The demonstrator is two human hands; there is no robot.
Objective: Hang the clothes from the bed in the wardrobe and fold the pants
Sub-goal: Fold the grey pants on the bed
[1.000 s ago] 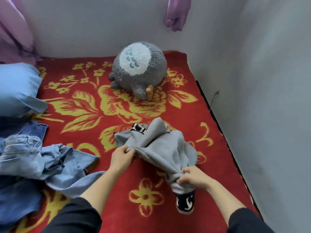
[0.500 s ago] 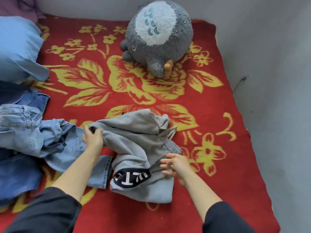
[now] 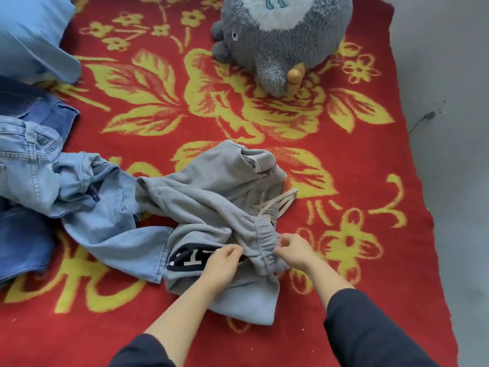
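Grey sweatpants (image 3: pixel 211 202) lie crumpled on the bed, on a red blanket (image 3: pixel 344 154) with yellow flowers, just in front of the person. The right hand (image 3: pixel 293 250) pinches the ribbed elastic waistband (image 3: pixel 267 237) between thumb and curled fingers. Close beside it, the left hand (image 3: pixel 219 266) pinches a fold of the grey cloth, fingers bent. A pale drawstring (image 3: pixel 275 202) spills from the waistband toward the far right.

The heap stretches from the near edge away toward a grey plush toy (image 3: pixel 277 41). It is too bunched to tell which way the legs run. A black patch (image 3: pixel 190 258) shows white letters; a T reads clearly, the rest is hidden by the fold and the left hand.

Light blue jeans (image 3: pixel 92 207) touch the left side of the heap, one leg tucked under it. Darker blue jeans (image 3: pixel 23 234) lie further left, and a blue pillow (image 3: pixel 31 35) sits at the far left. A grey wall (image 3: pixel 449 128) borders the bed on the right.
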